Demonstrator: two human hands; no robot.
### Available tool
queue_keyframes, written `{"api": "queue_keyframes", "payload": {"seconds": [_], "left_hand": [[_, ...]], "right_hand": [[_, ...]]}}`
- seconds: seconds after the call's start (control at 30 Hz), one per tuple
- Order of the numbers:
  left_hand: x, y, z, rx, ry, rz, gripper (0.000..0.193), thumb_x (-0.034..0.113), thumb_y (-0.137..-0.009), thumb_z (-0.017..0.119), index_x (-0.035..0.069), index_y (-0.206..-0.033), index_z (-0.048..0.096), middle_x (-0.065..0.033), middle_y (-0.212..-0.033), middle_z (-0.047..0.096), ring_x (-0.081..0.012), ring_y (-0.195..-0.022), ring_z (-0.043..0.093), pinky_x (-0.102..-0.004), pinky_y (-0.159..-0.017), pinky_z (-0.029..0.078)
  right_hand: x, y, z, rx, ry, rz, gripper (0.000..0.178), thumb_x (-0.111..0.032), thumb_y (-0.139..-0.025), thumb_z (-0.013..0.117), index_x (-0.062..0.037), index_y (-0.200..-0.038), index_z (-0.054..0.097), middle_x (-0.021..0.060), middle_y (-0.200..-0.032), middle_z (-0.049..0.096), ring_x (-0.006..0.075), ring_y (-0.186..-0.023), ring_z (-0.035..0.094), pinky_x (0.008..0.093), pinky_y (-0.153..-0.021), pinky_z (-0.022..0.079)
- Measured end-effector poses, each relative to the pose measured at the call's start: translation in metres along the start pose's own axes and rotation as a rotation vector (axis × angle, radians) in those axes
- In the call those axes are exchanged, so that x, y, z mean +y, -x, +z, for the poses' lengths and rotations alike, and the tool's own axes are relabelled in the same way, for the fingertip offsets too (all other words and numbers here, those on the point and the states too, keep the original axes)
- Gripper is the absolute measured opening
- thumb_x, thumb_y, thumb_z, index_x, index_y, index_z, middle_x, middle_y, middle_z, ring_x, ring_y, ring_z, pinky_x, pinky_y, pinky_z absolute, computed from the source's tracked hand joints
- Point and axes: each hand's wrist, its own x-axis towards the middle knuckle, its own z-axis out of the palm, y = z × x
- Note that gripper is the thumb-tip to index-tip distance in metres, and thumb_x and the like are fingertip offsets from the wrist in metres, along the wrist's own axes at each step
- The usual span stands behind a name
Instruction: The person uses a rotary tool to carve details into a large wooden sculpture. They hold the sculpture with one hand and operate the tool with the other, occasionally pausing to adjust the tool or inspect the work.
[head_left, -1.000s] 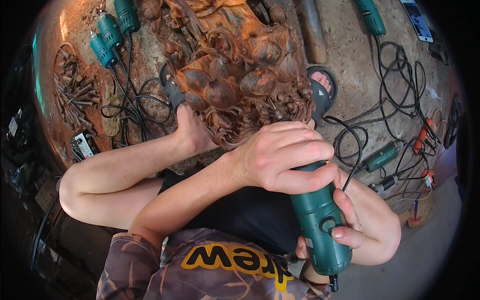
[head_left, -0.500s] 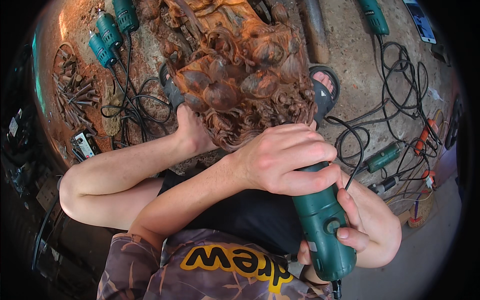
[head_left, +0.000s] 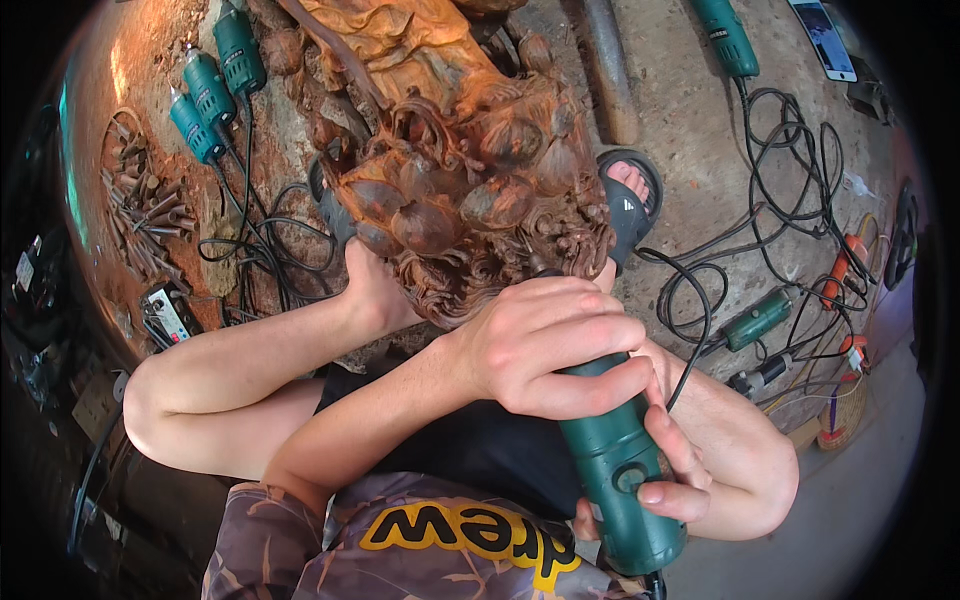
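Note:
Both my hands are closed on a green electric die grinder (head_left: 612, 455), slanting from the carving down toward my lap. My left hand (head_left: 545, 345) wraps over its front end, fingers curled across the body. Lower down, my right hand (head_left: 683, 480) grips the rear body from the right side, its fingers near a round cap. A reddish-brown wood carving (head_left: 470, 195) with rounded lobes and curly detail stands between my feet. The grinder's front end is against or just short of its near lower edge; my left hand hides most of the tip, so contact is unclear.
Three more grinders (head_left: 210, 90) lie at the far left, near a heap of slim burrs or bits (head_left: 150, 200). A power strip (head_left: 168, 312) sits below. At right are another grinder (head_left: 727, 38), tangled black cables (head_left: 785, 180), a phone (head_left: 825, 40) and a green tool (head_left: 757, 320).
The whole view has shifted, so carving, hands and grinder all appear slightly lower and farther left. My grip on the grinder looks the same.

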Motion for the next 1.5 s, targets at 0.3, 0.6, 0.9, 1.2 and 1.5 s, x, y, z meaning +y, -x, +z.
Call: {"api": "queue_keyframes", "payload": {"seconds": [0.3, 0.6, 0.9, 1.2, 1.5], "left_hand": [[0.002, -0.008, 0.003, 0.003, -0.073, 0.125, 0.031, 0.016, -0.082, 0.081, 0.01, -0.111, 0.074, -0.0115, -0.102, 0.076, -0.0231, -0.082, 0.074, -0.0311, -0.067, 0.061], [0.052, -0.025, 0.028, -0.1, -0.023, -0.023, 0.033, 0.012, -0.082, 0.081, 0.011, -0.114, 0.074, -0.0099, -0.1, 0.071, -0.0216, -0.078, 0.071, -0.0291, -0.064, 0.057], [0.078, -0.01, 0.017, -0.081, -0.097, -0.03, 0.026, 0.016, -0.078, 0.077, 0.012, -0.104, 0.076, -0.0074, -0.103, 0.072, -0.0211, -0.088, 0.073, -0.0327, -0.081, 0.064], [0.033, -0.017, 0.025, 0.078, -0.014, 0.119, 0.028, 0.016, -0.083, 0.078, 0.011, -0.11, 0.075, -0.008, -0.105, 0.071, -0.0215, -0.086, 0.073, -0.0322, -0.073, 0.062], [0.003, -0.008, 0.022, 0.138, -0.003, 0.046, 0.038, 0.017, -0.086, 0.076, 0.012, -0.123, 0.071, -0.0087, -0.106, 0.069, -0.0211, -0.084, 0.073, -0.0316, -0.068, 0.062]], "right_hand": [[0.03, 0.012, -0.001, 0.066, 0.102, -0.271, 0.08, -0.035, -0.08, 0.086, 0.0005, -0.139, 0.047, 0.0276, -0.141, 0.053, 0.0396, -0.132, 0.054, 0.0482, -0.113, 0.042], [0.126, 0.042, 0.078, 0.684, 0.242, -0.993, 0.082, -0.034, -0.071, 0.099, -0.0069, -0.133, 0.051, 0.0355, -0.143, 0.054, 0.0512, -0.135, 0.055, 0.0602, -0.114, 0.045], [0.153, 0.026, 0.117, 0.765, 0.214, -1.237, 0.088, -0.035, -0.064, 0.107, -0.0107, -0.128, 0.052, 0.0404, -0.145, 0.055, 0.0574, -0.138, 0.056, 0.0689, -0.114, 0.047], [0.07, 0.045, 0.025, 0.198, 0.894, -0.999, 0.12, -0.036, -0.075, 0.095, -0.0085, -0.165, 0.019, 0.0406, -0.141, 0.052, 0.0532, -0.117, 0.062, 0.0618, -0.106, 0.049], [0.063, 0.035, 0.007, 0.137, 0.652, -0.822, 0.1, -0.033, -0.081, 0.093, -0.0149, -0.157, 0.031, 0.04, -0.149, 0.047, 0.0596, -0.125, 0.06, 0.066, -0.105, 0.051]]}}
